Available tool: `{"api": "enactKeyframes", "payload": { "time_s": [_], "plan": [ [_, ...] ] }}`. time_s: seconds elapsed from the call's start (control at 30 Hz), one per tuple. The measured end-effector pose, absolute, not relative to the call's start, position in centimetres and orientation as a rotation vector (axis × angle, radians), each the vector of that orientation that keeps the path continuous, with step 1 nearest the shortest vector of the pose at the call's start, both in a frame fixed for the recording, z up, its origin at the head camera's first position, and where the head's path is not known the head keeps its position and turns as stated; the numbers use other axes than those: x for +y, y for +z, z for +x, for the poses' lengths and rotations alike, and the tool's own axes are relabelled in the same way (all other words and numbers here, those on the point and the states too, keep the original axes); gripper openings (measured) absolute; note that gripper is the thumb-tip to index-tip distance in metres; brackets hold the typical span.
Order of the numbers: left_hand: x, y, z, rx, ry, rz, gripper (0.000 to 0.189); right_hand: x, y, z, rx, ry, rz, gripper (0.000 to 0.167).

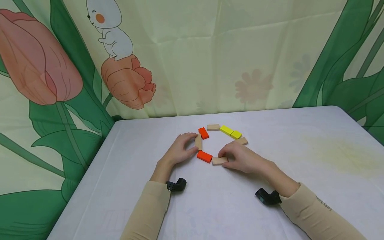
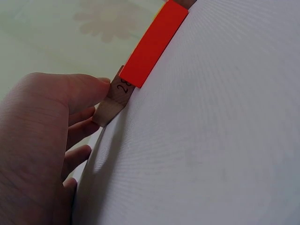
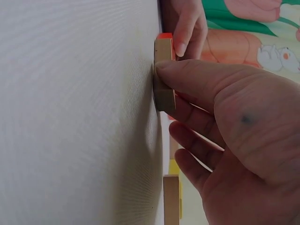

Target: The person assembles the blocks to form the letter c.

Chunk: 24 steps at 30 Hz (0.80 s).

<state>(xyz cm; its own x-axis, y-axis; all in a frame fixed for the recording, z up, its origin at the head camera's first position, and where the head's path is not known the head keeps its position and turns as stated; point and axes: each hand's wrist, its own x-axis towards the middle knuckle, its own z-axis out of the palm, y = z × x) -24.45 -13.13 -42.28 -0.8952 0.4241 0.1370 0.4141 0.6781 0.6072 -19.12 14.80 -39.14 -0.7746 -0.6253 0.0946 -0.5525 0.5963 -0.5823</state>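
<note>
Dominoes-like flat blocks form a ring on the table. My left hand [image 1: 179, 148] is at the ring's left side, pinching a plain wooden block [image 1: 198, 142] between thumb and fingers; its marked side [image 2: 121, 91] shows in the left wrist view. Just below that block lies an orange-red block [image 1: 204, 156]. At the near side, thumb and fingers of my right hand [image 1: 244, 156] pinch another wooden block [image 1: 219, 161], whose left end meets the orange-red one. In the right wrist view this wooden block [image 3: 163, 51] stands close over the white cloth, partly covered by the thumb.
Along the far side run a second orange-red block [image 1: 203, 133], a wooden block [image 1: 213, 127] and two yellow blocks [image 1: 226, 130]. A further wooden block [image 1: 242, 140] lies behind my right hand. White cloth covers the table [image 1: 300, 150]; a printed curtain [image 1: 192, 66] hangs behind it.
</note>
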Motion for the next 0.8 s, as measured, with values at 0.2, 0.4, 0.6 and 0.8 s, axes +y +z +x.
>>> {"api": "enactKeyframes", "payload": {
  "time_s": [0.2,0.4,0.6,0.8],
  "plan": [
    [-13.14,-42.27,-24.47,2.855,1.038,0.715,0.056,14.74,-39.08,-18.90,2.709,-0.910,-0.975,0.023],
    [-13.13,-42.22,-24.41,2.852,1.035,0.706,0.056,14.69,-38.98,-18.92,2.704,-0.912,-0.969,0.023],
    [-13.14,-42.18,-24.37,2.850,1.032,0.716,0.057,14.70,-38.96,-18.83,2.710,-0.907,-0.967,0.022],
    [-13.15,-42.22,-24.39,2.853,1.033,0.716,0.057,14.71,-39.02,-18.85,2.712,-0.903,-0.966,0.022]
  ]
}}
